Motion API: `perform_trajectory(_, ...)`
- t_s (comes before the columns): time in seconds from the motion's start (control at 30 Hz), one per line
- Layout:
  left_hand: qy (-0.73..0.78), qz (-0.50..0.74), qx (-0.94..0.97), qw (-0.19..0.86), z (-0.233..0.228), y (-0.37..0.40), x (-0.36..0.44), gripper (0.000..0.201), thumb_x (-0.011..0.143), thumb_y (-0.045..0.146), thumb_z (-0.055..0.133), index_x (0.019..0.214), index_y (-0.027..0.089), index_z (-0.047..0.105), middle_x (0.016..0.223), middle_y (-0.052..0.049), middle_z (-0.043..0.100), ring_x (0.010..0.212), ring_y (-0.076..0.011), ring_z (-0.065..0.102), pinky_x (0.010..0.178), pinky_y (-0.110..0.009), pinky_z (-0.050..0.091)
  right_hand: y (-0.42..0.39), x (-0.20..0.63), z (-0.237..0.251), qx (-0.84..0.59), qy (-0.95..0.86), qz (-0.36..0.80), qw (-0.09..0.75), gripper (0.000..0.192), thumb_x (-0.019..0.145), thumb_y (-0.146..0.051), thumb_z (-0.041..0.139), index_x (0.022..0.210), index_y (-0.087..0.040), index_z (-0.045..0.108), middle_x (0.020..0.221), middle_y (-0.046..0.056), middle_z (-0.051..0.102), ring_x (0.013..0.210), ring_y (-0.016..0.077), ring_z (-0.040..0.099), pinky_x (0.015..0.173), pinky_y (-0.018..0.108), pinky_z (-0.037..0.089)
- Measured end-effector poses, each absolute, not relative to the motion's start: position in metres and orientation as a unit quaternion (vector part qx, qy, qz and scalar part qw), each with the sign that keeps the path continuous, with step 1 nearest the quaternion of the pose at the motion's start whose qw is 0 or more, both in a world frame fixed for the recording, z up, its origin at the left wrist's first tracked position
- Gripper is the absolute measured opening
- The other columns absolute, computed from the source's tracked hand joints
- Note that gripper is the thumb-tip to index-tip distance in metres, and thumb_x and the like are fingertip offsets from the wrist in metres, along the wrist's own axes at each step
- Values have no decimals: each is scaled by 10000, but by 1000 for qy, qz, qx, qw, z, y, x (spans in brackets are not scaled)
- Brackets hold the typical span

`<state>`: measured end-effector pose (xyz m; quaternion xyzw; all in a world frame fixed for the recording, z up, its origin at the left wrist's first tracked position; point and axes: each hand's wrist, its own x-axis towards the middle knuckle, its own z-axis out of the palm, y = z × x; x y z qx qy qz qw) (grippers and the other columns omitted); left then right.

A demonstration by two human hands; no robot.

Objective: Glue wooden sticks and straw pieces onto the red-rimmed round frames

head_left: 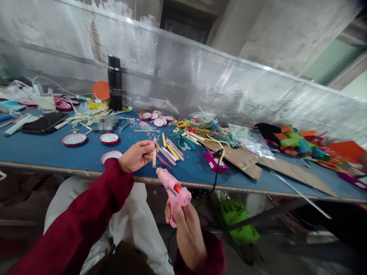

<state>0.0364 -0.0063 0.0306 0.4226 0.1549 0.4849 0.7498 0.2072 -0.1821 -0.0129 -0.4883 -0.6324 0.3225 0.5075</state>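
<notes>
Seated at a blue worktop [43, 147], a person in dark red sleeves works over its near edge. The left hand [137, 154] holds a thin, pale wooden craft stick [155, 152] upright, its fingers [149, 147] pinching the stick at mid-length. The right hand [187, 233] is wrapped around the grip of a pink plastic hot-glue gun [173, 190], whose nozzle points up towards the stick's lower end, just beside it. The stick looks light, stiff and easily snapped, best held flat between fingertips, clear of the glued end; the gun looks light and rigid, its tip probably hot. Coloured sticks [170, 151] and red-rimmed round lids [73, 139] lie beyond.
</notes>
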Motion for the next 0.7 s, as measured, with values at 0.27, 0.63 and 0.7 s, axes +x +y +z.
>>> perform_trajectory(0.27, 163, 484, 431, 744, 30, -8, 38, 278, 665, 254, 859, 723, 58, 671, 741, -56, 604, 503, -6, 344, 439, -126, 278, -179, 206, -13, -490, -631, 319, 510, 456, 1022, -500, 335, 1231, -174, 575, 706, -1, 533, 612, 120, 465, 579, 242, 386)
perform_trajectory(0.63, 173, 480, 424, 748, 30, -10, 39, 302, 633, 249, 884, 701, 71, 650, 722, -57, 629, 477, 4, 348, 430, -121, 269, -170, 204, -6, -460, -622, 339, 535, 401, 1021, -497, 347, 871, -184, 549, 701, -8, 500, 636, 115, 449, 612, 256, 359)
perform_trajectory(0.7, 170, 477, 424, 751, 29, -9, 39, 302, 627, 240, 887, 708, 68, 653, 716, -60, 630, 478, 4, 345, 426, -119, 261, -169, 203, -5, -452, -619, 343, 542, 396, 1021, -495, 351, 842, -190, 528, 701, -9, 501, 635, 114, 446, 611, 257, 355)
